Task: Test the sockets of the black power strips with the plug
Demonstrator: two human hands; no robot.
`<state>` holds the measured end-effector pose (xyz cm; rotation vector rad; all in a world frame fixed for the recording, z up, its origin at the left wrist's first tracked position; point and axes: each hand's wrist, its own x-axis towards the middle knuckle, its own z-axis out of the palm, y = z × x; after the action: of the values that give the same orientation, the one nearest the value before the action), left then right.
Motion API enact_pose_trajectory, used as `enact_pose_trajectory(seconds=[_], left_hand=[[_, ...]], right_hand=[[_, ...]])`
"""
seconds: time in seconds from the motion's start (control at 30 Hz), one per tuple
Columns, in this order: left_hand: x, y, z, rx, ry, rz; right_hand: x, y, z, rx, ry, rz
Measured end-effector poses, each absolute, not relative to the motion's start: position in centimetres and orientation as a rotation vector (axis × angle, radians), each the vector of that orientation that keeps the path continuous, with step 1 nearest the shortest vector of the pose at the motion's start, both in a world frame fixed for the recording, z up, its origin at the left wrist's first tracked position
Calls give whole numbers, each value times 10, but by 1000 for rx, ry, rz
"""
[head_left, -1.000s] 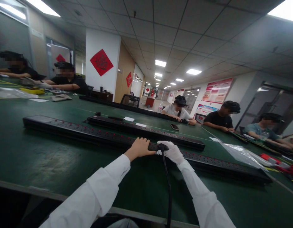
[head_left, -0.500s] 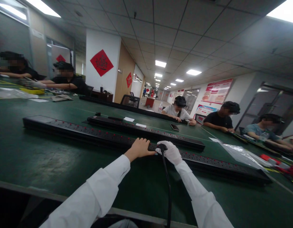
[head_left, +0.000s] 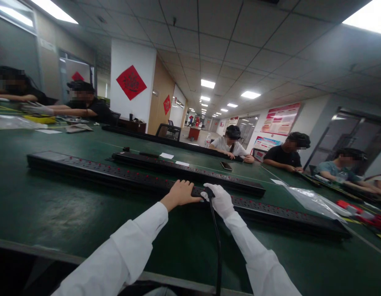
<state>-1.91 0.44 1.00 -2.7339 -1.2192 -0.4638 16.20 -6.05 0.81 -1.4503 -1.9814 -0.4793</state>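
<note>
On the green table [head_left: 70, 213] a long black power strip [head_left: 116, 177] runs left to right across the person's front. Its middle lies under both hands: the bare left hand [head_left: 182, 192] rests flat on it, fingers loosely spread, while the gloved right hand [head_left: 220, 198] pinches a black plug [head_left: 209, 192] whose cable [head_left: 217, 246] trails toward the body. Co-workers sit along the far edges.

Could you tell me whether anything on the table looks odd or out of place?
Only one thing: the right hand wears a white glove while the left hand is bare. Both rest on the near power strip, which lies straight on the table; nothing looks spilled or damaged.
</note>
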Motion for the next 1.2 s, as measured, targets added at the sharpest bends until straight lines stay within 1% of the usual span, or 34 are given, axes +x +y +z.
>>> enact_pose_trajectory(seconds=[0.2,0.37,0.5,0.6,0.7,0.97,1.2], left_hand=[[-19,4,10,-2731,-1208,-484],[-18,5,9,-2725,-1217,-485],[-18,6,8,-2715,-1212,-489],[-18,6,8,-2710,-1210,-499],[-18,6,8,-2706,-1192,-502],[-15,10,4,-2678,-1187,-509],[-16,7,6,-2686,-1193,-508]], right_hand=[[159,-62,14,-1338,-1998,-533],[151,-64,37,-1209,-1715,-485],[140,-63,40,-1143,-1672,-297],[133,-57,30,-1157,-1696,-102],[132,-47,20,-1200,-1751,-26],[136,-36,15,-1377,-1878,-115],[132,-39,20,-1414,-1935,-233]])
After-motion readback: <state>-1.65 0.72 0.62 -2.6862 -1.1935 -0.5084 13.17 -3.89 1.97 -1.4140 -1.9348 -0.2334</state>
